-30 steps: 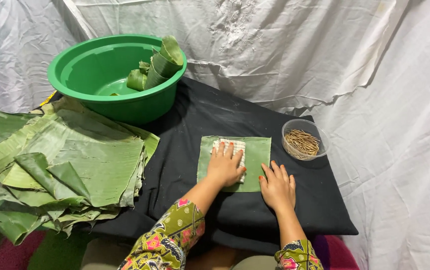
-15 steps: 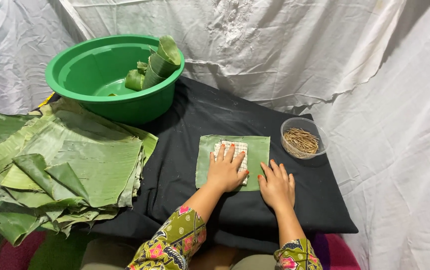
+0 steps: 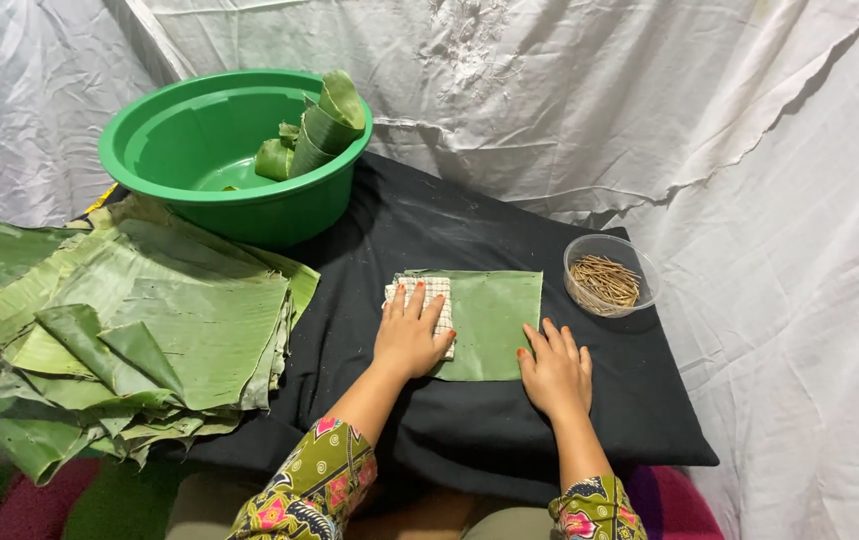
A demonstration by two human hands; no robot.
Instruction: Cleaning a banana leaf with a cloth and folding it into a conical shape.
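Here, the flat, open left hand (image 3: 411, 340) presses a checked cloth (image 3: 427, 297) on the banana leaf square (image 3: 489, 320) while the empty right hand (image 3: 555, 372) pins its corner; hard rubbing could tear the leaf.

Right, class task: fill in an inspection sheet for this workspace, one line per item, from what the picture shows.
Surface: black cloth over a low table.
Job's things: cut leaf piece lying flat; checked cloth on its left end.
Clutter: stack of banana leaves; green basin holding folded leaves; clear cup of sticks.
Hands: left hand flat on the checked cloth; right hand at the leaf's lower right edge.
Cables: nothing seen.
Surroundings: white sheeting behind and beside.
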